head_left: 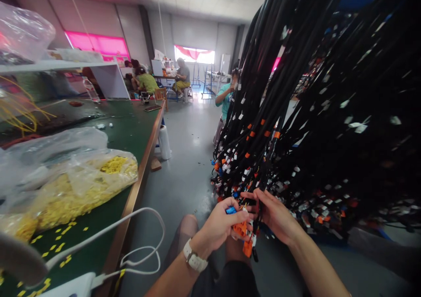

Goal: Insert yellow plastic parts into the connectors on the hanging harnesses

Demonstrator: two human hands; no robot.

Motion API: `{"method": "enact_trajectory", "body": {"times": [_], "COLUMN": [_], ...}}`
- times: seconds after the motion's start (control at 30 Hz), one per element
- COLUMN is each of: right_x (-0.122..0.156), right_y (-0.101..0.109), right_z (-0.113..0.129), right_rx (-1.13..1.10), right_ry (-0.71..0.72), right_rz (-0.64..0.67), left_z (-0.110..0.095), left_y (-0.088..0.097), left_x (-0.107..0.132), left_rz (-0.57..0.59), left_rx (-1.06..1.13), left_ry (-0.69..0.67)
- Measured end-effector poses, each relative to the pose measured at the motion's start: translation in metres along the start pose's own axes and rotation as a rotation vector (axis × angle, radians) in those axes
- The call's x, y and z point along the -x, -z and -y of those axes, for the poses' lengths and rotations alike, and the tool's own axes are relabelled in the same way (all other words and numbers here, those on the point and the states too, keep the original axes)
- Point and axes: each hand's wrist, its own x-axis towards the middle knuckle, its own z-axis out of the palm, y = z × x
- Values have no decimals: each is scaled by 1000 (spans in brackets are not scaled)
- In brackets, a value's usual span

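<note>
A big hanging bundle of black wire harnesses (296, 113) with white tags and orange and blue connectors fills the right side. My left hand (219, 224), with a white watch on its wrist, is closed around a cluster of orange and blue connectors (241, 229) at the bundle's lower end. My right hand (272, 211) pinches black wires just above those connectors. Both hands sit over my knees, low in the middle.
A green workbench (131, 130) runs along the left with clear bags of yellow parts (82, 183), scattered yellow pieces and a white cable (138, 213). Other people work at the far end and beside the harnesses. Grey floor lies between.
</note>
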Motion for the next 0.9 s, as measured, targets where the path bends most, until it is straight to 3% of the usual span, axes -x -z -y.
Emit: {"method": "enact_trajectory", "body": {"times": [0.23, 0.43, 0.5, 0.77, 0.9], "right_x": [-1, -2, -2, -2, -3], "right_y": [1, 6, 7, 4, 6], "right_z": [-3, -5, -5, -4, -5], "right_rx": [3, -7, 6, 87, 85], "right_ry": [19, 36, 43, 47, 43], "right_rz": [10, -25, -43, -37, -51], "left_z": [7, 3, 1, 5, 8], "left_y": [7, 19, 20, 6, 3], "left_x": [-5, 0, 2, -3, -11], "left_rz": [19, 262, 292, 132, 55], "left_rx": [146, 334, 318, 89, 95], "left_ry": [17, 70, 43, 6, 20]}}
